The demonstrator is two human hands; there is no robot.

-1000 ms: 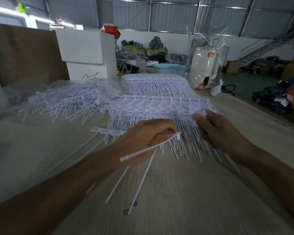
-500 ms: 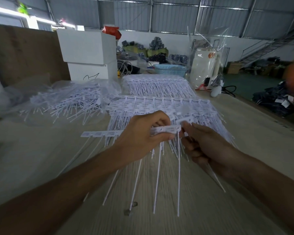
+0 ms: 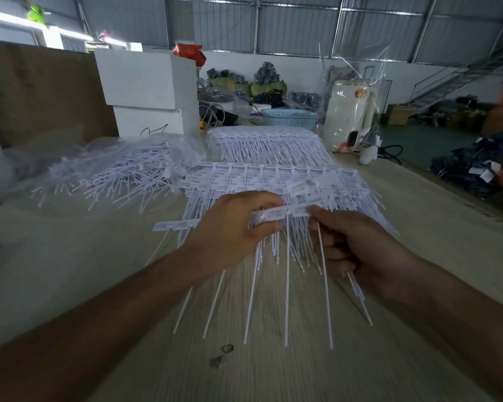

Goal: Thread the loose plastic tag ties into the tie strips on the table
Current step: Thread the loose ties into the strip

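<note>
A white tie strip (image 3: 276, 213) is held level above the wooden table (image 3: 302, 358), with several long thin ties hanging from it. My left hand (image 3: 233, 227) grips the strip near its middle; its far left end (image 3: 172, 225) sticks out past my knuckles. My right hand (image 3: 351, 245) pinches the strip's right end and also holds a loose tie (image 3: 324, 285) that points downward. Behind my hands lies a stack of tie strips (image 3: 273, 181).
A pile of loose ties in clear plastic (image 3: 105, 175) lies at the left. Another stack of strips (image 3: 267, 143) sits farther back, with white boxes (image 3: 148, 91), a blue basket (image 3: 291, 118) and a white bagged appliance (image 3: 349, 111) behind. The table's right edge (image 3: 453, 198) runs diagonally.
My left hand turned the single tie it held and now holds a strip level. My right hand left the stack and came to the strip's right end, drawing a tie down.
</note>
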